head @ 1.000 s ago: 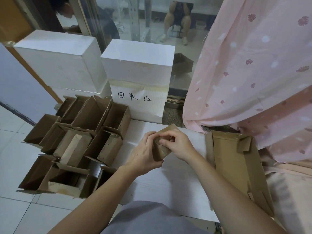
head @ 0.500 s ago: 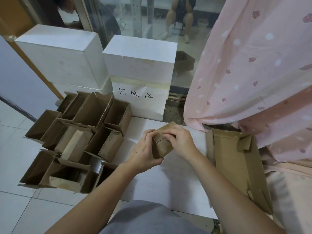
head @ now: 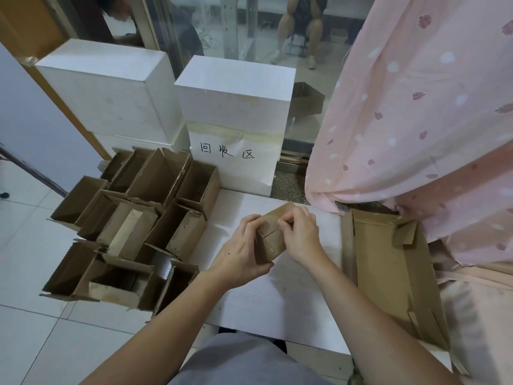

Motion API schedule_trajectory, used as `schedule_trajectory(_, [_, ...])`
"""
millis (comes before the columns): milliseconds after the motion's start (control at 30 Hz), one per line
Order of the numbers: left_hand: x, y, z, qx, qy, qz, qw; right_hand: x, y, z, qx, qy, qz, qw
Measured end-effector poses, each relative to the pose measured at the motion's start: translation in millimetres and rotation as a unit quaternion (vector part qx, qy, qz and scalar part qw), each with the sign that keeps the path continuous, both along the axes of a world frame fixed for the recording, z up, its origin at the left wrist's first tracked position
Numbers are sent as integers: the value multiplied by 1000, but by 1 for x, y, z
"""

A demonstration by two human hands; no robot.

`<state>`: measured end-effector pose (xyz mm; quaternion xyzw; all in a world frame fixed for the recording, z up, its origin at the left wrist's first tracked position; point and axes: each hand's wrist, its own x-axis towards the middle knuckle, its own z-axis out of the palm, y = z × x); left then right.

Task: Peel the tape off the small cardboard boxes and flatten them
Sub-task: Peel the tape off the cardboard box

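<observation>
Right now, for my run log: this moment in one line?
left hand holds small cardboard box | right hand pinches its top | box unflattened

Small cardboard box (head: 273, 235) now turned, seamed face up, between both hands.

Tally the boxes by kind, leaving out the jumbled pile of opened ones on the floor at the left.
Small closed cardboard box, held by left hand and right hand: 1
Large opened brown carton at the right: 1
White boxes at the back showing a top face: 2
Total: 4
</observation>
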<state>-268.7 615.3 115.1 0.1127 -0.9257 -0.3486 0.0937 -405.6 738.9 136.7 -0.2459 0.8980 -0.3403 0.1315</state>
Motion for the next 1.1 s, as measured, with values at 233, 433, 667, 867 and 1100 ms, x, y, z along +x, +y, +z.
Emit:
schedule_trajectory(233, [8, 6, -8, -19, -32, 31, 999, 5, 18, -6, -76, 64, 13, 995])
schedule_trajectory(433, [6, 29, -13, -11, -124, 102, 987, 14, 22, -16, -77, -4, 83, 994])
schedule_trajectory(667, [9, 42, -15, -25, -158, 137, 978, 19, 30, -30, -55, -61, 40, 996])
schedule_trajectory(867, [14, 47, -11, -11, -153, 138, 979, 23, 36, -27, -40, -32, 27, 998])
schedule_trajectory(1100, [11, 47, -6, -15, -166, 129, 977, 24, 36, -29, -41, 101, 4, 994])
